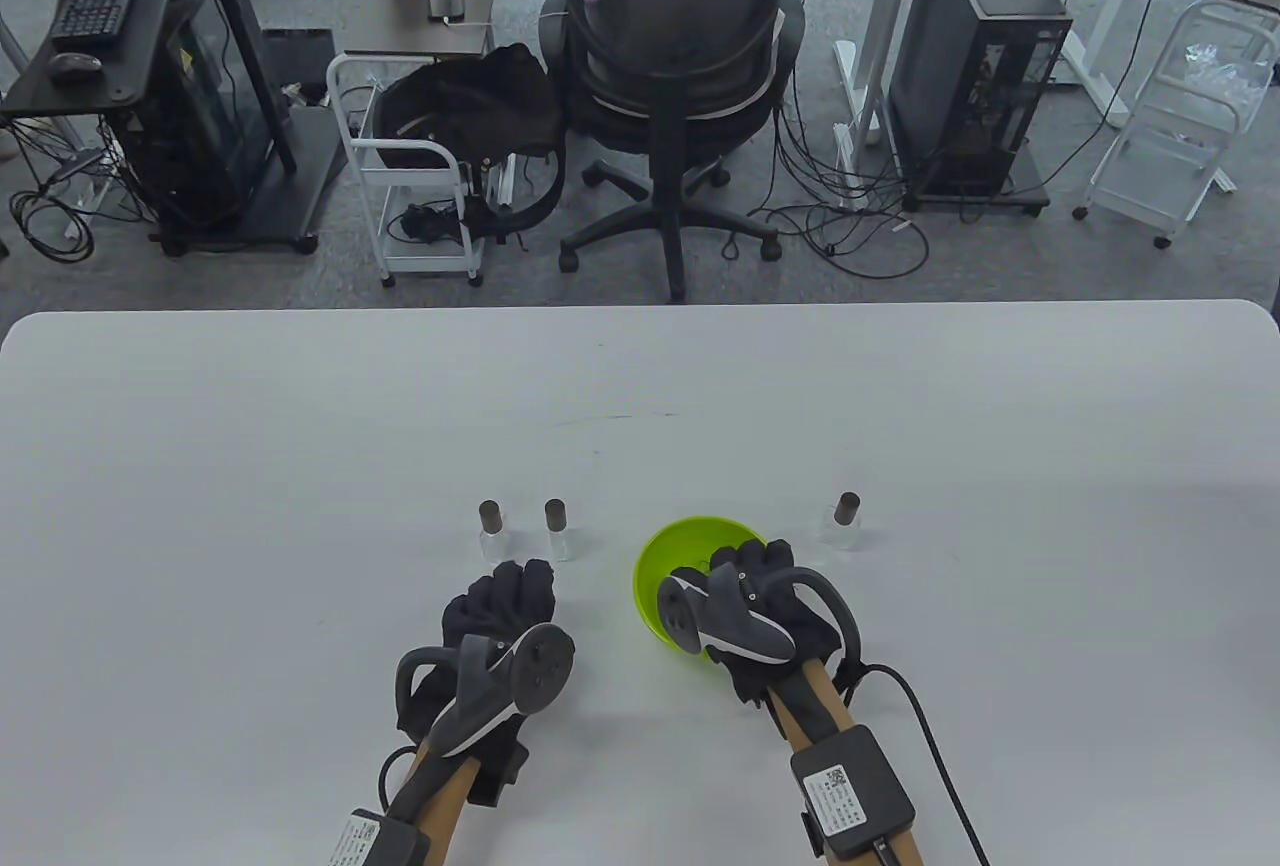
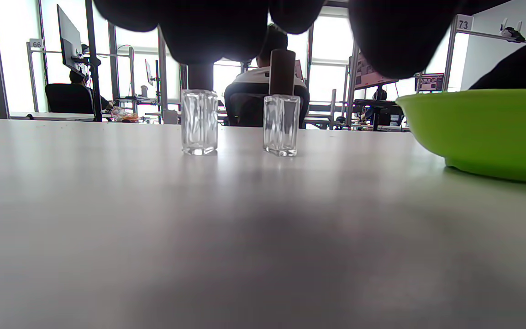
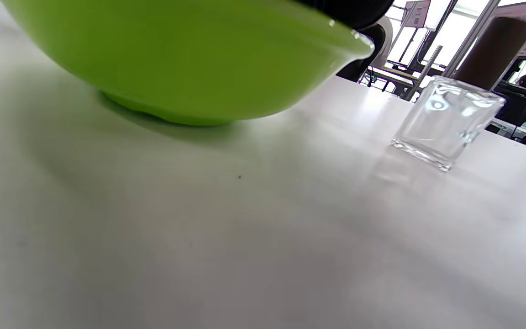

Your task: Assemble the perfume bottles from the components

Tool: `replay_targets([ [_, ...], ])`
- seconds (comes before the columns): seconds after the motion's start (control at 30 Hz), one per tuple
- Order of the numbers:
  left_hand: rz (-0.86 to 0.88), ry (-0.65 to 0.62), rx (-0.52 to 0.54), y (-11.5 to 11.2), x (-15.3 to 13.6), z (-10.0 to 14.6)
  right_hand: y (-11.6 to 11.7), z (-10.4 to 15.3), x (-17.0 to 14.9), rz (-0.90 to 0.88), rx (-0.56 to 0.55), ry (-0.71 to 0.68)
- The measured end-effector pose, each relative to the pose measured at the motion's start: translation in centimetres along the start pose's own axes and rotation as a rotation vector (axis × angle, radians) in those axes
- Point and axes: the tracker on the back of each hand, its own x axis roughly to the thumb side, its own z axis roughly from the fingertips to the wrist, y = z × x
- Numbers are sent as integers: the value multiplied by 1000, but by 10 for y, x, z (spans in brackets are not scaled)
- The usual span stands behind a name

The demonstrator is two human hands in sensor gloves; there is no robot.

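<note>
Right grip [image 1: 745, 596] over green bowl [image 1: 690, 536]; capped bottles [image 1: 557, 528] upright.

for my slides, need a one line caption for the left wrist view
Two capped glass bottles stand upright side by side on the white table, beside a green bowl.

Clear glass bottles [image 2: 199, 121] (glossy), matt table [image 2: 153, 219].

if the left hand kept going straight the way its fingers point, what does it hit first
Probably the right one of the two capped bottles just beyond the left hand; its neighbour stands close beside it, so depth leaves some doubt.
</note>
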Motion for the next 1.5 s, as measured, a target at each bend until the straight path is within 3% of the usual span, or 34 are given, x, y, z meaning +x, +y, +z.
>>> replay_targets([
  [0.27,5,1,2,0,0,0,-1,-1,2,20,3,24],
  [0.53,8,3,-1,-1,-1,-1,-2,-3,-5,-91,-19,47],
  [0.67,14,3,-1,-1,-2,-1,-6,5,-10,-108,-116,40],
  [0.77,15,4,-2,-1,-2,-1,-14,20,-22,-232,-238,18],
  [0.97,3,-1,-4,-1,-1,-1,-20,60,-56,-438,-366,8],
  [1.2,-19,-9,-10,-3,4,-3,3,102,-100,-640,-386,38],
  [1.37,-53,-15,-41,-10,13,-7,22,104,-119,-674,-354,85],
  [1.5,-32,-53,-22,-2,29,-13,30,103,-126,-795,-353,92],
])
